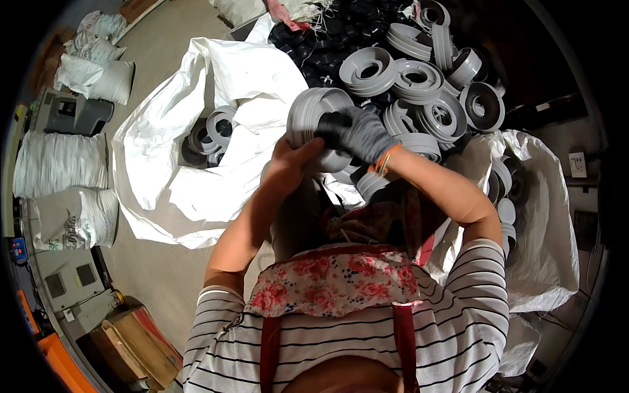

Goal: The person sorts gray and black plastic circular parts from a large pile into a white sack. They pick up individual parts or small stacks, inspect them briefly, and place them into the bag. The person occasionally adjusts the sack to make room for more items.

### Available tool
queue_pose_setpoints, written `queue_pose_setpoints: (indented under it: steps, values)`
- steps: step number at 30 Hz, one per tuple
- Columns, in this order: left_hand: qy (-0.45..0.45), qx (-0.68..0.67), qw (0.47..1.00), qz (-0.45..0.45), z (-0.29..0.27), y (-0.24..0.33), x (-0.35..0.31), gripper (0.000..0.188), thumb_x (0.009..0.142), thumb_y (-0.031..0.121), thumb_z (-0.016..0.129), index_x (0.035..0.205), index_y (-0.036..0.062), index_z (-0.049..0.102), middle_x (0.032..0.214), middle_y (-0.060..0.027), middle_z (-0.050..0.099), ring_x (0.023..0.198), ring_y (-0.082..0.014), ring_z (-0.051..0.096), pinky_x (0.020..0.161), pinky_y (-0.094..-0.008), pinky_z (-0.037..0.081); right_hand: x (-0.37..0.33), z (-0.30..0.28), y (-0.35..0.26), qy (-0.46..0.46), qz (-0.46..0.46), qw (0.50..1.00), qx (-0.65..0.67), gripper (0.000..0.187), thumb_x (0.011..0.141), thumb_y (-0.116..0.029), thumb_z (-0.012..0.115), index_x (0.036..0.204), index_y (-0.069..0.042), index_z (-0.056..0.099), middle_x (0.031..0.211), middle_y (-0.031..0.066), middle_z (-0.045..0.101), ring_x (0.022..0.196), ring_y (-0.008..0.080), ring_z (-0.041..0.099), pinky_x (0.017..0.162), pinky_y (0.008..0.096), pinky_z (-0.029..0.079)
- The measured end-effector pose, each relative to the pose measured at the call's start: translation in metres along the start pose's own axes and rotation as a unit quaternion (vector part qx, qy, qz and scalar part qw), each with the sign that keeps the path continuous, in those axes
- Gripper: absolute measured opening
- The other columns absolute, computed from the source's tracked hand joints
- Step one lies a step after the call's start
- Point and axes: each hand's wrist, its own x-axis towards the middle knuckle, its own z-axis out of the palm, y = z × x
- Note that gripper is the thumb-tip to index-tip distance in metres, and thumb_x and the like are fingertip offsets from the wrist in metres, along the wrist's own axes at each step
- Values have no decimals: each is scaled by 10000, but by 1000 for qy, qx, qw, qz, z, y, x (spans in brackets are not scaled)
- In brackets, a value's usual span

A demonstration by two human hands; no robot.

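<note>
In the head view, looking down, a person in a striped shirt and floral apron (334,281) holds a grey plastic flanged ring (303,121) out in front of the body. The bare left hand (288,158) grips the ring's lower left edge, thumb across its near side. The right hand (372,136), in a grey knit glove, is at the ring's right side, its fingers bent toward a dark patch at the middle; whether that is glove coating or a separate black part, and whether the fingers pinch it, I cannot tell.

Left of the ring, a large white woven sack (147,180) has similar grey rings (221,124) inside. Right of and beyond it lie a heap of grey rings (417,75) and small black round parts (321,49).

A firm left-hand hold on the rim would probably stop the ring turning; bare fingertips seem best clear of the gloved ones.
</note>
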Motion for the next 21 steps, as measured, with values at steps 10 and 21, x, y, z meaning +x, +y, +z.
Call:
queue_pose_setpoints:
  steps: [10, 21]
  values:
    - [113, 332, 915, 201, -14, 28, -11, 583, 678, 57, 766, 1189, 31, 485, 1012, -66, 594, 914, -171, 579, 819, -314, 469, 36, -13, 23, -92, -166, 966, -177, 537, 802, -485, 601, 1041, -6, 550, 869, 210, 620, 831, 381, 606, 759, 418, 493]
    - [79, 32, 994, 74, -47, 18, 26, 296, 920, 213, 563, 1153, 29, 578, 1152, -114, 599, 1104, -219, 546, 973, -362, 417, 96, -69, 46, 187, -278, 691, -640, 355, 704, -197, 595, 1028, -54, 619, 1133, 163, 575, 1104, 311, 516, 1057, 570, 212]
